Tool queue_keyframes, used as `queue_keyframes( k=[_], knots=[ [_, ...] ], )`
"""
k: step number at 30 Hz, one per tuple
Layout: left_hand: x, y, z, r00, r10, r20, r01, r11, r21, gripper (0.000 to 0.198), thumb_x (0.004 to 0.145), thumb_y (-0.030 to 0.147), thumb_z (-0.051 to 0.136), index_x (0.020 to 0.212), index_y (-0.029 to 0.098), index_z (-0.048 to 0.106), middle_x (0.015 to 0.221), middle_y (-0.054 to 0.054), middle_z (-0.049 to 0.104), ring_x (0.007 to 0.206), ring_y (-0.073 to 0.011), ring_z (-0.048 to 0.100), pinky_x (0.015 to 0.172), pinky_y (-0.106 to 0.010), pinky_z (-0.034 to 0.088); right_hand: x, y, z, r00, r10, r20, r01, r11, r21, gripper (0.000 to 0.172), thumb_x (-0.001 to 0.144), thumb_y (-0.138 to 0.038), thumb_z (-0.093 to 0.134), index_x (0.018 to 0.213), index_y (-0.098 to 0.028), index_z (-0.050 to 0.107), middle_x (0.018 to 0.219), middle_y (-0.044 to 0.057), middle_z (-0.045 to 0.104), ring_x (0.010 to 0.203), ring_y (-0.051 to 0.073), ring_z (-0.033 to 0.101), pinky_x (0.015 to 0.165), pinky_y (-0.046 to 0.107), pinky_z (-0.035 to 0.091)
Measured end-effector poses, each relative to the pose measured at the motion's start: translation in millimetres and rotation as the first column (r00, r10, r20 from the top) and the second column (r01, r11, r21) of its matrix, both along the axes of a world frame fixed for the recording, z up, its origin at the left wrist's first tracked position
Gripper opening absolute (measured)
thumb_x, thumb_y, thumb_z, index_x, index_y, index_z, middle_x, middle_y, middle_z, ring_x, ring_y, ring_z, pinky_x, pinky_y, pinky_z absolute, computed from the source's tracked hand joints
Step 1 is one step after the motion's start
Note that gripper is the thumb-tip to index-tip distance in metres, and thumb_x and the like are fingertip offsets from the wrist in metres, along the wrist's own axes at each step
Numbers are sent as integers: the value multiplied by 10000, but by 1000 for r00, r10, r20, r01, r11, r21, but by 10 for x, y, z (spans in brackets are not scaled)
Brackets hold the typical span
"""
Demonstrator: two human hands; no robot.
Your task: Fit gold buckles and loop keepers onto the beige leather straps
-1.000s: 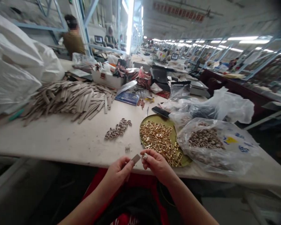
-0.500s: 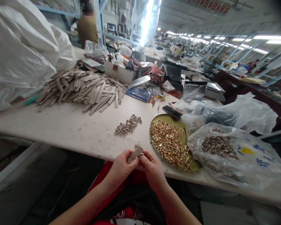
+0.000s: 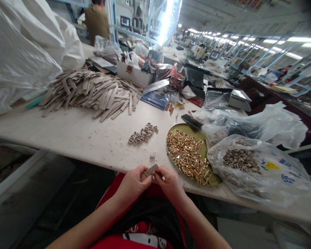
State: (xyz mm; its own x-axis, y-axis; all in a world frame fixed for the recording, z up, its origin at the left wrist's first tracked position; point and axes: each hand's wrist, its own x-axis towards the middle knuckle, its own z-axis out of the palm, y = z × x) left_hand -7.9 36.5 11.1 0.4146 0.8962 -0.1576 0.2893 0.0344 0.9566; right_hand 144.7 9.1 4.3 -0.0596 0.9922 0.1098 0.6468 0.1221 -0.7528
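A short taupe strap (image 3: 152, 169) is held low over the table's front edge, in front of my body. My left hand (image 3: 134, 182) is closed on it, thumb and fingers pinching its left part. At the strap's right end, the fingers of my right hand (image 3: 169, 180) are pinched together; their tips partly hide that end. Just beyond the hands a small, clear-looking piece (image 3: 152, 158) lies on the table. Farther off sits a little heap of taupe loops (image 3: 142, 134). To the right, a round olive tray (image 3: 205, 147) carries many gold buckles (image 3: 186, 152).
Many loose taupe straps (image 3: 93, 91) are piled at the back left beside a big white sack (image 3: 23, 52). A clear bag (image 3: 272, 183) with more loops lies right of the tray. Behind are a phone (image 3: 191, 121), a blue packet (image 3: 154, 100) and a scrap box (image 3: 132, 74).
The strap has turned a little flatter between my hands. My hands have drawn slightly toward me, so the small piece on the table shows whole. The camera view has shifted a bit.
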Motion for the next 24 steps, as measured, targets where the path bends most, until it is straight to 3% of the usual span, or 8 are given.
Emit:
queue_keyframes(
  k=[4, 7, 13, 19, 21, 24],
  knots=[
    [38, -21, 54, 999, -1, 53, 4, 999, -53, 190, 730, 304, 516, 790, 139, 592, 592, 39, 523, 527, -97, 426, 500, -191, 341, -43, -51, -48, 989, -136, 61, 135, 990, 30, 133, 796, -213, 462, 710, -189, 561, 648, 19, 581, 610, 160, 520, 583, 262, 382],
    [46, -5, 92, 995, -20, 98, 29, 995, -95, 204, 722, 301, 531, 815, 130, 591, 621, 33, 537, 549, -98, 441, 518, -189, 358, -83, -80, -46, 981, -170, -92, 164, 984, -64, 135, 813, -273, 455, 747, -194, 541, 624, -4, 569, 573, 142, 507, 544, 244, 381],
    [11, -6, 87, 995, -33, 90, 37, 998, -50, 198, 738, 310, 536, 804, 133, 594, 622, 37, 536, 556, -90, 430, 513, -182, 346, -81, -106, -52, 901, -137, -412, 68, 982, -177, 155, 807, -328, 482, 799, -186, 542, 657, -6, 582, 581, 132, 519, 533, 233, 408],
    [18, -79, 51, 993, -27, 118, 48, 982, -182, 194, 706, 311, 552, 740, 121, 577, 589, 37, 519, 533, -88, 429, 506, -190, 343, -69, -190, -20, 951, -131, -281, 98, 987, -127, 114, 789, -266, 520, 729, -184, 573, 634, -12, 590, 587, 128, 516, 544, 228, 384],
    [35, -90, 53, 983, 3, 183, 49, 960, -275, 199, 689, 320, 571, 727, 125, 557, 592, 34, 528, 533, -90, 444, 513, -195, 357, -81, -205, -18, 919, -130, -371, 70, 983, -172, 127, 790, -275, 523, 718, -181, 569, 608, -19, 577, 560, 119, 509, 523, 222, 388],
    [63, -81, 69, 964, 82, 254, 9, 941, -337, 215, 681, 334, 592, 733, 129, 552, 610, 28, 552, 545, -94, 469, 528, -197, 378, -136, -214, -29, 805, -177, -567, 60, 974, -220, 155, 805, -326, 514, 807, -183, 575, 628, -21, 580, 559, 115, 529, 542, 228, 434]
  ],
)
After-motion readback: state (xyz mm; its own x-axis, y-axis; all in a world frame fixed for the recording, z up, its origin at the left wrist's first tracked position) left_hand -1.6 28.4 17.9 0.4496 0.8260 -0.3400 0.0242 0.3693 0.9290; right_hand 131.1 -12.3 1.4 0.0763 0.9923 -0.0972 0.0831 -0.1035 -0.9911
